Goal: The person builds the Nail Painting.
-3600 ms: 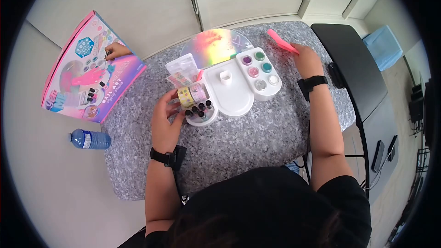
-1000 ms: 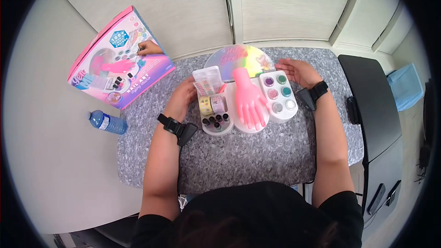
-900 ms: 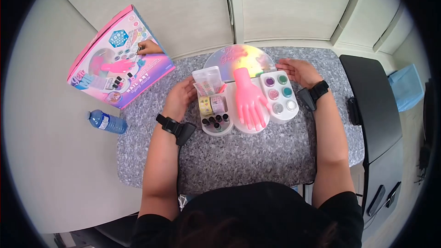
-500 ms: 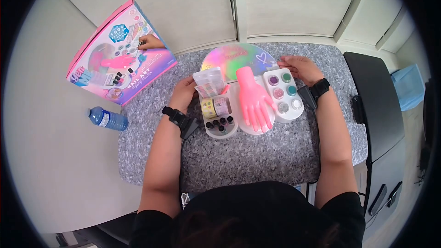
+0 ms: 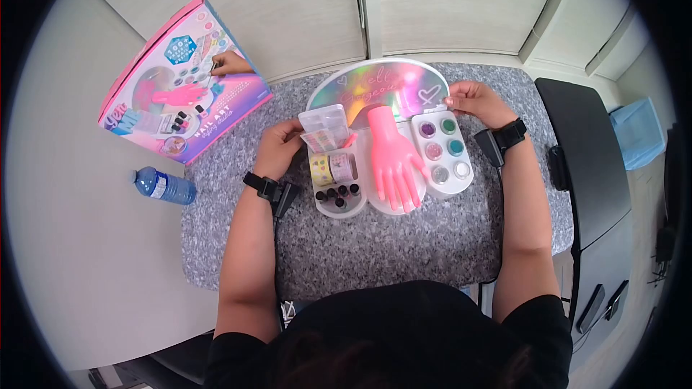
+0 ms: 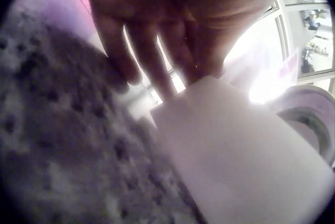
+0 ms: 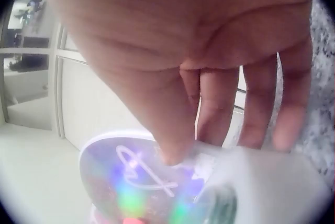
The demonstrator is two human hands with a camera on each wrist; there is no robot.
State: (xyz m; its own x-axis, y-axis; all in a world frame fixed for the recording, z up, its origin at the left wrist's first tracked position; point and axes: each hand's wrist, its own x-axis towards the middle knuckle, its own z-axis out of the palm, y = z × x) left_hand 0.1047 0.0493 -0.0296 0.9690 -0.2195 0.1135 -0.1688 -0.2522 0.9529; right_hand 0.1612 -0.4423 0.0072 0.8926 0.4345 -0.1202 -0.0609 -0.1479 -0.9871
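Observation:
A white toy nail art station (image 5: 375, 209) stands on the granite-look table, with a shiny iridescent backboard (image 5: 360, 86) at its rear. On its middle base lies a pink model hand (image 5: 393, 162). My right hand (image 5: 479, 103) pinches the back right corner; in the right wrist view the thumb (image 7: 172, 148) lies on the backboard's front and the other fingers reach behind. At the back left corner, my left hand (image 5: 281, 145) holds the station's side beside a clear plastic case (image 5: 324, 126). Its fingers (image 6: 152, 62) go past the white side wall, their tips partly hidden.
Two tape rolls (image 5: 331, 168) and several black-capped polish bottles (image 5: 339, 194) fill the left tray. The right tray (image 5: 450, 186) holds several glitter pots. A printed box (image 5: 187, 79) and a water bottle (image 5: 164, 186) are at the left. A black table (image 5: 577, 137) adjoins at right.
The pink model hand now lies on the base, and my right hand no longer holds it. Both hands have come to the rear corners. The backboard now shows taller, its white rim visible.

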